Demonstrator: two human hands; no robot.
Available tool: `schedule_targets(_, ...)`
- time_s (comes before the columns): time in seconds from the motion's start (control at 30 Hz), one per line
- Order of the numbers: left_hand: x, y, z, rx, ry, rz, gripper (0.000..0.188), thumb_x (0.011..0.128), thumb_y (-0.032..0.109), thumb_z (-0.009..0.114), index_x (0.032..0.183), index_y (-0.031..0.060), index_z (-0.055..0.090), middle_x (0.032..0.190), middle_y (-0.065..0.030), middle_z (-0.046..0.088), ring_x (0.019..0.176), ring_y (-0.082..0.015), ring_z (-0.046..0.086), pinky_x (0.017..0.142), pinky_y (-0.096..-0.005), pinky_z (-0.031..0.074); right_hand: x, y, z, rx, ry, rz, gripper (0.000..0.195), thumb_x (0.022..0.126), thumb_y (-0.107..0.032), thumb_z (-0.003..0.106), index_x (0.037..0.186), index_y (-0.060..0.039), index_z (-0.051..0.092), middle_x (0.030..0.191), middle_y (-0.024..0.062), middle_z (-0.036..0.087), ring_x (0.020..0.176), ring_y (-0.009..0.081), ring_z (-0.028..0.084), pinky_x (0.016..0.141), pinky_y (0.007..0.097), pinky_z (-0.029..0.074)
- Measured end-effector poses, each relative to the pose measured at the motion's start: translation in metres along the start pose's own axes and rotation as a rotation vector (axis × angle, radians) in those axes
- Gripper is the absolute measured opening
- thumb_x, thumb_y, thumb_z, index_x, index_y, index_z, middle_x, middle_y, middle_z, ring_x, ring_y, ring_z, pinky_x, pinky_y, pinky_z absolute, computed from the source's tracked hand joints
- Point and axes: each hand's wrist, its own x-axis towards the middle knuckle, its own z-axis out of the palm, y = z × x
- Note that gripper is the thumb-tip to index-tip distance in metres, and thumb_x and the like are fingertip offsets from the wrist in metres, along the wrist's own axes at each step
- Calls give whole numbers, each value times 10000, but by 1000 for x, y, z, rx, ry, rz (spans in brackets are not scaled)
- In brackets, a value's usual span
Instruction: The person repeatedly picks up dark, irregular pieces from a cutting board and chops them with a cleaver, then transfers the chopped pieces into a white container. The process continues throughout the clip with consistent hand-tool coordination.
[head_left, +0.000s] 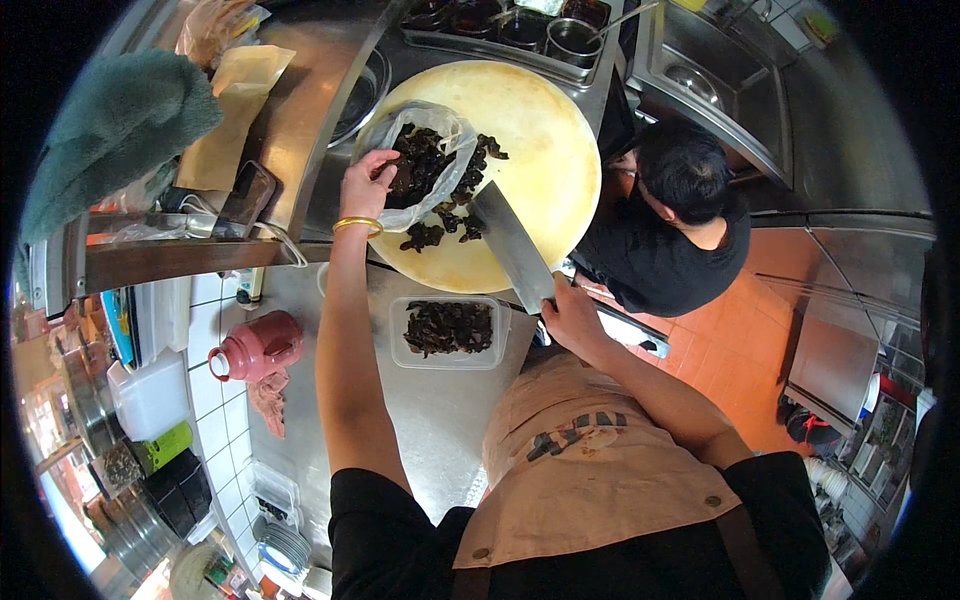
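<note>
My right hand (576, 315) grips the handle of a cleaver (517, 247). Its broad blade lies over the round cutting board (547, 150), beside loose dark pieces that look like wood ear fungus (457, 217). At the mouth of a clear plastic bag (442, 210), my left hand (369, 184) has its thumb and fingers around a brown piece of the fungus (403, 178). More dark fungus fills the bag, which sits on the board's left side. Nearer to me, a clear plastic container (450, 361) holds cut dark strips.
Another person (675, 217) in black is low down, close to the board's right edge. Sauce containers (525, 30) stand behind the board. A steel shelf (322, 112) borders the left, with a pink thermos jug (262, 346) on the counter below it.
</note>
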Motion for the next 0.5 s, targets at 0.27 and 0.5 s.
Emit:
schedule_targets(0.27,0,5,18,600,94,-44,425,936,391,744,1311,194,708,1140,-200,750,1049,-394,714,901,-476,563,-1,1,2,6,4,11,384,875,-66,666,1194,71,501,814,326,672,820,522,680,727,606,542)
schedule_targets(0.5,0,16,53,845,-132,-43,413,879,340,761,1253,179,691,1117,-209,747,1047,-420,712,906,-512,571,1,3,5,14,40,-34,400,870,-61,668,1209,77,505,804,324,670,812,509,686,724,597,542)
